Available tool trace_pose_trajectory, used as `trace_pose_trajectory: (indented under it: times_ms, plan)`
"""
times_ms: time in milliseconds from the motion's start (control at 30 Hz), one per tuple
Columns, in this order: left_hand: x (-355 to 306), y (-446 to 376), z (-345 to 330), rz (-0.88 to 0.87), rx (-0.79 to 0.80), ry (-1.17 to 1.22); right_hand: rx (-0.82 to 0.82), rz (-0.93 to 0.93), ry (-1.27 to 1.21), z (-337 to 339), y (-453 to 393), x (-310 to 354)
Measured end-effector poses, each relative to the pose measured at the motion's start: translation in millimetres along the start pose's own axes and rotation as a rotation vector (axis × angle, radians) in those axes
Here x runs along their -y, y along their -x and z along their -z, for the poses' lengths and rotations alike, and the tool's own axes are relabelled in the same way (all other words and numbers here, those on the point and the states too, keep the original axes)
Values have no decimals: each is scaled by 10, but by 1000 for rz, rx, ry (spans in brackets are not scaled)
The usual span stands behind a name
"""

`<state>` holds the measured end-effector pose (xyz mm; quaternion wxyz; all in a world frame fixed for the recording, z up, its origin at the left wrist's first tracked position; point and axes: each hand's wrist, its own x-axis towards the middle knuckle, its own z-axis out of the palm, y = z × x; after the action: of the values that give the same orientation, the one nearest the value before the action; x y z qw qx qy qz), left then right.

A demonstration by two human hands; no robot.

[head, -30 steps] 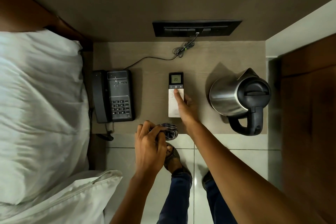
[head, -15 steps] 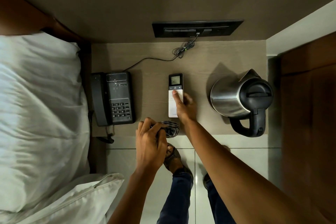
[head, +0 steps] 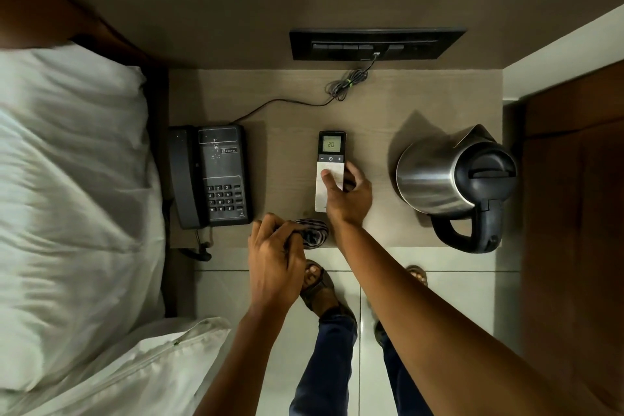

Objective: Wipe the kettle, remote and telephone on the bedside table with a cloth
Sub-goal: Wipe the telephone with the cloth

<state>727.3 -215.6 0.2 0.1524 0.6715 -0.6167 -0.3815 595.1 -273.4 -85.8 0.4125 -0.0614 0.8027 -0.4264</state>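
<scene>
A white remote (head: 329, 159) with a lit screen reading 20 lies in the middle of the bedside table (head: 287, 105). My right hand (head: 347, 194) closes around its lower half, thumb on top and fingers at its right edge. My left hand (head: 275, 260) hovers at the table's front edge, clutching a bunched striped cloth (head: 314, 235). A black telephone (head: 211, 176) sits at the table's left. A steel kettle (head: 452, 179) with a black lid and handle stands at the right.
A grey cable (head: 341, 88) runs from the black wall socket panel (head: 374, 44) to the telephone. White bedding (head: 67, 196) fills the left. A wooden panel (head: 574, 213) borders the right. My sandalled feet (head: 317, 284) stand on the tiled floor below the table.
My right hand has slid down the remote from its buttons and wrapped around its lower half. My left hand with the cloth has stayed near the front edge.
</scene>
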Motion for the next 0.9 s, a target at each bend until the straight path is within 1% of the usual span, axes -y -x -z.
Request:
trace_pose_trajectory:
  times_ms: [100,167,200,300,333,367,467,533,567,667,733,800,833,900]
  plan:
    - [13,1,15,11,-29,47,-8,22,73,44,6,20]
    - [27,-26,49,7,-48,69,13,18,94,79,22,47]
    - [30,-35,74,14,-59,86,24,46,112,107,48,51]
    - [43,-119,233,30,-103,148,79,300,241,147,178,56]
    - [64,-158,293,43,-124,167,132,372,266,129,228,58]
    - [80,-207,346,58,-151,190,208,405,273,100,270,66]
    - [128,-427,549,56,-316,173,462,352,287,-98,416,76]
    - [167,-673,666,16,-396,103,573,302,325,-261,521,79]
    - [202,-813,709,-4,-402,58,615,290,344,-356,581,81]
    - [303,-1194,757,-27,-332,-121,675,259,384,-664,737,125]
    - [373,-1367,732,-23,-225,-217,659,236,420,-829,790,153]
    - [449,-1442,699,-25,-89,-296,628,248,456,-917,790,167]
    - [486,-1442,688,-28,-50,-333,628,251,455,-929,787,173]
    - [550,-1372,673,-32,-23,-378,644,213,429,-909,773,195]
